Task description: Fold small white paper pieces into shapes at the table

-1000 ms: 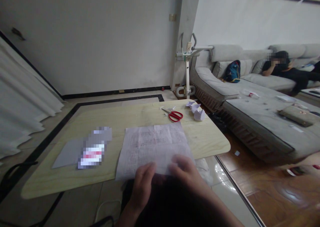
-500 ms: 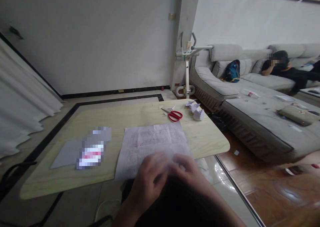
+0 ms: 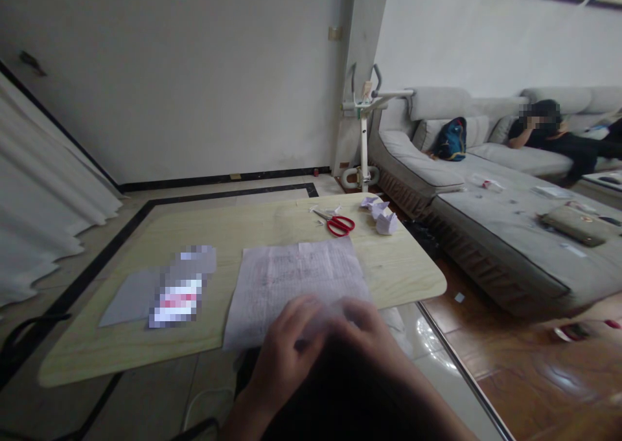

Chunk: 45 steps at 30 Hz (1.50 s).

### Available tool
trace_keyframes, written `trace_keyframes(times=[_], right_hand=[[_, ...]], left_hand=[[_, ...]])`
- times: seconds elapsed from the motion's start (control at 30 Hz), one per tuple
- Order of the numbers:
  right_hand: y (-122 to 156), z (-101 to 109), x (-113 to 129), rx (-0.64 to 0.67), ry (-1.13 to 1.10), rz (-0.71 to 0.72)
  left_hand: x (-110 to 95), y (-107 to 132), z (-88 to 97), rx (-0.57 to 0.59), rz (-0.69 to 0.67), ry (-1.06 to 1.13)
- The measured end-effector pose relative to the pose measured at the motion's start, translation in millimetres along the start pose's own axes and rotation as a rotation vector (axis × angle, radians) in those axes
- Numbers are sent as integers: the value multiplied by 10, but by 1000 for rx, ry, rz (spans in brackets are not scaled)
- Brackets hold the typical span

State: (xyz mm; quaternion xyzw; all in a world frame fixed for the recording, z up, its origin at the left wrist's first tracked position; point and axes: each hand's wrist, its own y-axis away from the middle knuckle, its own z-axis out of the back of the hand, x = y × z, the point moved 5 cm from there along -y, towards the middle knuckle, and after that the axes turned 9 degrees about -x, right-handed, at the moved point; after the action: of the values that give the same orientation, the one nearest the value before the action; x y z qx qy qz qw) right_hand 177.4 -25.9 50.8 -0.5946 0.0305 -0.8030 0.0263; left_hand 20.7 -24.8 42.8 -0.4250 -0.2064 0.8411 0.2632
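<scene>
Close to my body, at the table's near edge, my left hand [image 3: 292, 342] and my right hand [image 3: 363, 327] meet with curled fingers. Between them is a small pale piece of paper [image 3: 331, 311], blurred and mostly covered by the fingers. Beneath and beyond the hands a large printed sheet [image 3: 296, 266] lies flat, its near part overhanging the edge. Red-handled scissors [image 3: 341, 226] rest past the sheet, with small white paper scraps [image 3: 318, 212] around the blades. Several folded white paper pieces [image 3: 387, 223] stand near the far right corner.
The light wooden table [image 3: 160, 234] carries white paper [image 3: 129, 298] and a blurred-out item on its left. Behind it stands white exercise equipment [image 3: 363, 130]. A grey sofa [image 3: 510, 234] at right holds a backpack [image 3: 451, 138], a bag [image 3: 573, 224] and a reclining person [image 3: 554, 136].
My fingers have shifted slightly around the small piece of paper, and my right fingers sit a little differently. The things on the table have not moved.
</scene>
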Motion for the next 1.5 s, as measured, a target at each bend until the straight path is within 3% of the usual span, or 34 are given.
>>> trace_keyframes(times=[0.23,0.4,0.67,0.9,1.23,1.5], right_hand=[[6,18,-11,14,-139,-39],[7,10,-39,30,-114,-53],[-9,56,-28,-79,-83,32],[20,-6,13,-12,-80,-3],[12,-15,-15,-38,-90,-56],[14,-38,-1,-24,-42,-48]], left_hand=[[-24,5,22,43,-1,27],[-34,-21,44,65,154,150],[-15,-33,48,61,427,222],[-39,-33,27,132,484,314],[24,-14,37,44,556,357],[9,-31,19,82,521,335]])
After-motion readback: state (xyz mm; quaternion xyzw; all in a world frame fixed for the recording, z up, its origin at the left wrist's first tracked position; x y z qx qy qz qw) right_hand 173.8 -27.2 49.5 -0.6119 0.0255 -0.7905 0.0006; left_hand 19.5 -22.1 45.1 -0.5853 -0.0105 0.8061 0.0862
